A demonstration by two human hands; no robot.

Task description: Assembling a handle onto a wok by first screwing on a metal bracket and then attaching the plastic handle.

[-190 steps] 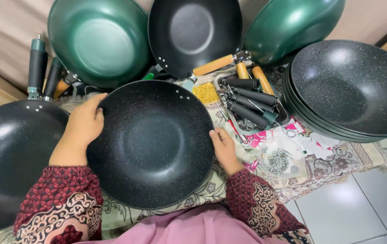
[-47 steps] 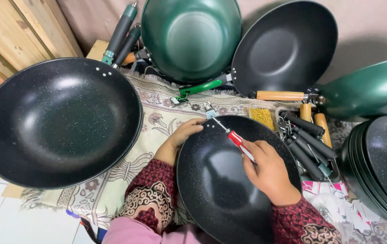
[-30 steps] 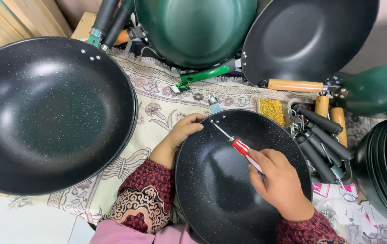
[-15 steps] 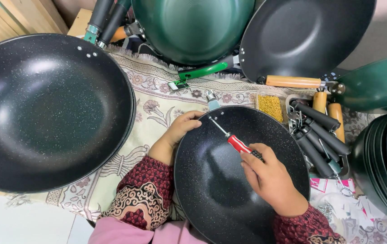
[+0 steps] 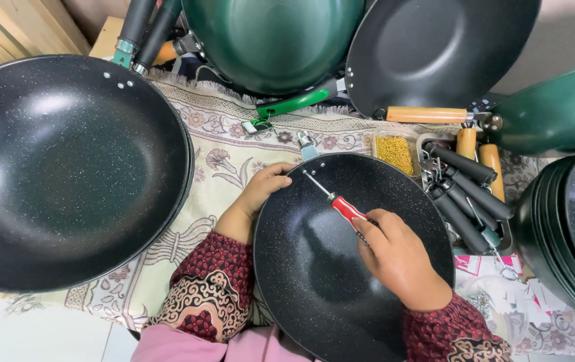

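The largest thing in view is a black speckled wok (image 5: 66, 167) lying open side up at the left, on a patterned floral cloth (image 5: 227, 144) that covers the surface below. Along the top lean a green wok (image 5: 274, 37) and a plain black pan (image 5: 445, 50) with a wooden handle (image 5: 425, 114), and at the right edge sit another green pan (image 5: 559, 110) and a stack of black woks (image 5: 569, 234). In the middle, close to the person, lies a smaller black speckled wok (image 5: 314, 268), tilted toward the camera, its far rim just beside a small metal bracket (image 5: 306, 145) on the cloth. The left hand (image 5: 267, 188), coming out of a red patterned sleeve (image 5: 210, 288), curls over that wok's left rim and grips it. The right hand (image 5: 398, 258) is closed around a red-handled screwdriver (image 5: 348, 209), held above the wok's inner face; the metal shaft runs up and left, and its tip meets the wall near the rim, by two small rivet holes. To the right of this wok lies a bundle of loose black handles (image 5: 465, 201), with two wooden handles (image 5: 478, 151) just behind them. Beside those sits a small clear tray of yellowish screws (image 5: 394, 153). A green handle (image 5: 294, 104) lies near the top of the cloth.
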